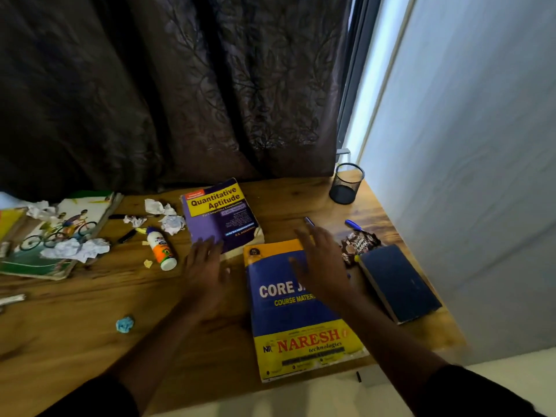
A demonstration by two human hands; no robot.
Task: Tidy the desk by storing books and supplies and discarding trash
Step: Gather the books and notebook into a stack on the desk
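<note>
Left hand open, fingertips seemingly on Quantitative Aptitude book, right hand open over Core Java book, glue bottle at nine o'clock

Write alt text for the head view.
Both hands reach over a cluttered wooden desk: the left hand by the purple Quantitative Aptitude book, the right hand above the blue Core Java book. Crumpled papers and a glue bottle lie left.
</note>
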